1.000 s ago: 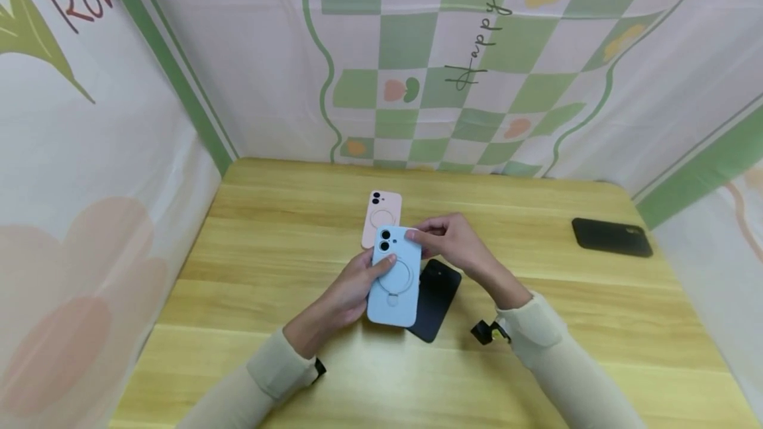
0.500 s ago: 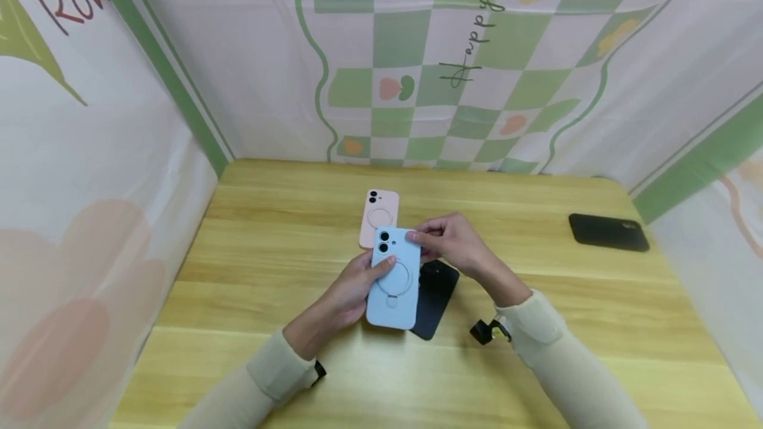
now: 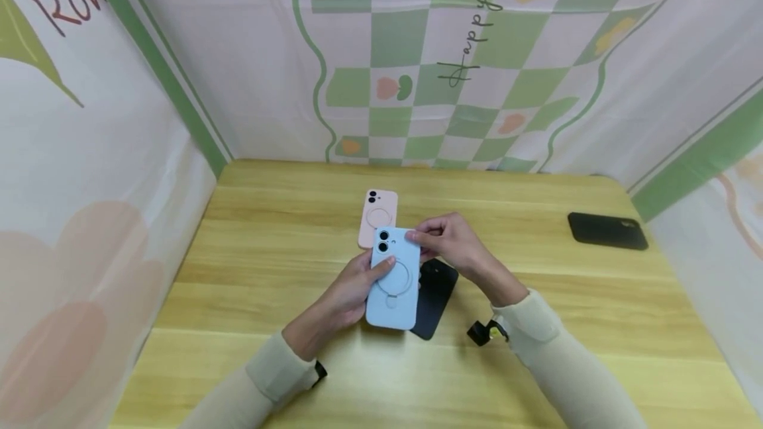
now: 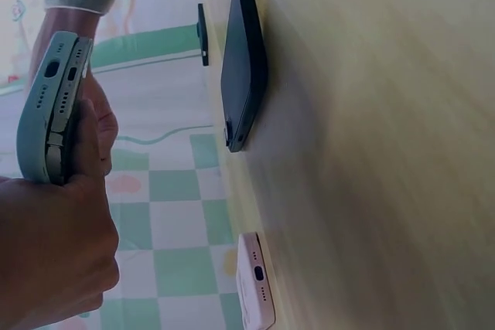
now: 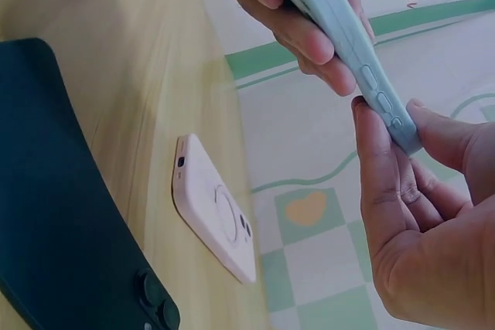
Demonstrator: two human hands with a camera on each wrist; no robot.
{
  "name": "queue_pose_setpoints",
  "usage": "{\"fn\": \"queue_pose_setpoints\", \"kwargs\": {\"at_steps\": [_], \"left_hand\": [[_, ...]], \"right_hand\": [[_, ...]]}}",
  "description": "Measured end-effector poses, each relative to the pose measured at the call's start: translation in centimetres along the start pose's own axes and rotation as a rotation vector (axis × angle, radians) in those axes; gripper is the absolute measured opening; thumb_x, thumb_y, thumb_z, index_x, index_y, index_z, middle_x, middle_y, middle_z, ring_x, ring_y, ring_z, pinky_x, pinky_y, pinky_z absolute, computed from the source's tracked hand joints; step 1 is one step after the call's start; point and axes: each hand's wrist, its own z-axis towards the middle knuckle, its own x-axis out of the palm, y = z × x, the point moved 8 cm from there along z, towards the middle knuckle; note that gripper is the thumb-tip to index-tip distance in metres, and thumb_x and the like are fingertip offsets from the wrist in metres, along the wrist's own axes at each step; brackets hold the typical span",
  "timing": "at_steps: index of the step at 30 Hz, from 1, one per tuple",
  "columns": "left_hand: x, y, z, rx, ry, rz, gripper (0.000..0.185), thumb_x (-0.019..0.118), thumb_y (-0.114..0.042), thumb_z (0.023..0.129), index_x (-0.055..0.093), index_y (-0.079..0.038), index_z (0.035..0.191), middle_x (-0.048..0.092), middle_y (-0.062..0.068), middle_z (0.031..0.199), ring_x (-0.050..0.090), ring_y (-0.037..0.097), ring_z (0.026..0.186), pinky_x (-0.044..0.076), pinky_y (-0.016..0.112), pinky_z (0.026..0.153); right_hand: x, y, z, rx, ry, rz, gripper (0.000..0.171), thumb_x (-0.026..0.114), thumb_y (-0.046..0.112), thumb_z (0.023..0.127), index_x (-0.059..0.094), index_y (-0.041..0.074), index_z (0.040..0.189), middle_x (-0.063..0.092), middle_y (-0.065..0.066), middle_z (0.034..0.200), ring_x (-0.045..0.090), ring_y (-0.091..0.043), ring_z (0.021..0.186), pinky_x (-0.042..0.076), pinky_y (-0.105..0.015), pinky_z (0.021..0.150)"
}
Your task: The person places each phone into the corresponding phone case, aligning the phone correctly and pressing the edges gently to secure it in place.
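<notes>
Right hand [image 3: 452, 241] and left hand [image 3: 350, 286] pinch the pale-blue, ring-backed, rectangular phone case [image 3: 392, 313], seemingly mid-fitting or removal, needing corner pressure next.

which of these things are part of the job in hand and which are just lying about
In the job, it seems:
- blue case, held by left hand and right hand
- held phone, against the case

Lying about:
- pink phone
- near black phone
- far black phone
</notes>
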Motion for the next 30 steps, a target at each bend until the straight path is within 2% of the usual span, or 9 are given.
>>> {"fn": "queue_pose_setpoints", "kwargs": {"at_steps": [5, 10, 16, 22, 30], "left_hand": [[0.1, -0.1, -0.1, 0.004, 0.001, 0.014, 0.049, 0.049, -0.022, 0.114, 0.039, -0.015, 0.162, 0.066, 0.016, 0.140, 0.068, 0.036, 0.124, 0.055, 0.049, 0.109], [0.3, -0.3, -0.3, 0.010, 0.033, 0.026, 0.049, 0.048, -0.022, 0.115, 0.039, -0.013, 0.162, 0.065, 0.016, 0.143, 0.066, 0.035, 0.127, 0.053, 0.049, 0.111], [0.2, -0.5, -0.6, -0.005, 0.062, 0.085, 0.046, 0.048, -0.024, 0.115, 0.044, -0.005, 0.157, 0.064, 0.014, 0.144, 0.060, 0.029, 0.135, 0.048, 0.048, 0.117], [-0.7, -0.6, -0.7, -0.012, 0.032, 0.132, 0.041, 0.052, -0.021, 0.113, 0.053, 0.002, 0.149, 0.068, 0.016, 0.136, 0.067, 0.030, 0.127, 0.056, 0.044, 0.108], [-1.7, -1.5, -0.7, 0.068, -0.034, 0.188, 0.040, 0.053, -0.020, 0.113, 0.054, 0.000, 0.148, 0.072, 0.017, 0.130, 0.072, 0.024, 0.116, 0.060, 0.042, 0.103]], "right_hand": [[0.0, -0.1, 0.1, 0.003, 0.018, 0.037, 0.022, 0.069, 0.005, 0.103, 0.072, -0.016, 0.109, 0.079, -0.014, 0.087, 0.075, -0.019, 0.068, 0.067, -0.046, 0.072], [0.0, 0.0, 0.0, 0.006, 0.031, 0.059, 0.023, 0.068, 0.006, 0.103, 0.072, -0.016, 0.109, 0.079, -0.012, 0.086, 0.075, -0.018, 0.069, 0.067, -0.043, 0.070], [0.1, 0.5, -0.2, -0.003, 0.048, 0.060, 0.023, 0.068, 0.006, 0.103, 0.072, -0.017, 0.108, 0.079, -0.011, 0.085, 0.075, -0.018, 0.068, 0.067, -0.044, 0.070], [0.0, 0.2, -0.4, 0.020, 0.034, 0.016, 0.023, 0.069, 0.008, 0.103, 0.074, -0.014, 0.108, 0.079, -0.013, 0.087, 0.075, -0.019, 0.070, 0.067, -0.045, 0.072], [0.2, -0.3, -0.7, 0.013, -0.059, 0.011, 0.028, 0.071, 0.019, 0.104, 0.076, -0.007, 0.111, 0.079, -0.015, 0.097, 0.077, -0.021, 0.082, 0.067, -0.041, 0.078]]}}
